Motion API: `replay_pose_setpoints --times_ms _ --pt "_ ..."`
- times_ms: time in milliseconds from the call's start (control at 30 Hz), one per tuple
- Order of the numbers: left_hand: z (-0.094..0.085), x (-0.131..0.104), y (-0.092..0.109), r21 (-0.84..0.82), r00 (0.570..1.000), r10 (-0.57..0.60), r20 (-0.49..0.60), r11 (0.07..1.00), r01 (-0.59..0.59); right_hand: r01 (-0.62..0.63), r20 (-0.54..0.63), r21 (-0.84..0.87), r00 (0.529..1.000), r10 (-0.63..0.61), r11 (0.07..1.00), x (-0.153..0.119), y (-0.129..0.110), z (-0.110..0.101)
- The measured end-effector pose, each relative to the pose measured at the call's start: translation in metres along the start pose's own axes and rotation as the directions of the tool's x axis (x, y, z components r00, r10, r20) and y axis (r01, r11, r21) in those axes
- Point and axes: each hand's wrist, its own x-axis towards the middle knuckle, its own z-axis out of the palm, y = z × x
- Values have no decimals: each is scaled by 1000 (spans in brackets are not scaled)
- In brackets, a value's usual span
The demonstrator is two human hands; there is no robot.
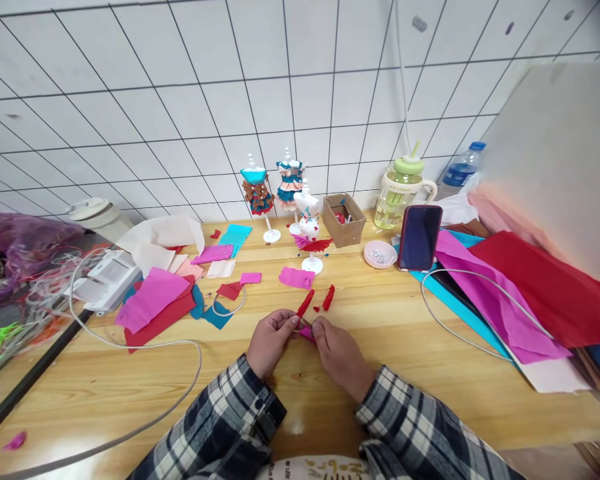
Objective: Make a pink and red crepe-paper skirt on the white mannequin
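Note:
Close together over the front middle of the table, both my hands are closed. My left hand [273, 341] pinches a narrow red crepe paper strip [306, 304], which sticks up past the fingertips. Thumb down on the fingers, my right hand [343, 353] grips something mostly hidden. A small magenta piece [307, 333] shows between the hands, along with a thin greyish edge; I cannot tell what they belong to. Just beyond lies another red strip [329, 297] with small scraps. A white mini dress form [308, 207] with a red and magenta paper skirt stands farther back.
Two dressed mini forms [254, 190] stand near the wall, beside a cardboard box [344, 230]. A pink bowl [381, 255], phone [420, 238] and green-lidded jug [400, 190] are at right, near stacked paper sheets [500, 313]. Paper pieces [155, 303] and a white cable [199, 360] lie left.

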Motion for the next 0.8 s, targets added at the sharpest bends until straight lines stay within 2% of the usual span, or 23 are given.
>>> replay_pose_setpoints --times_ms 233,400,800 --pt "2 -3 0 139 997 58 47 988 -64 29 33 11 999 -30 1000 0 1 -1" --pt "1 -2 -2 132 998 31 53 991 -38 41 50 52 998 -44 998 2 4 -1" --pt "3 -4 -7 32 996 -2 92 999 -1 42 72 269 995 -64 962 5 12 2"
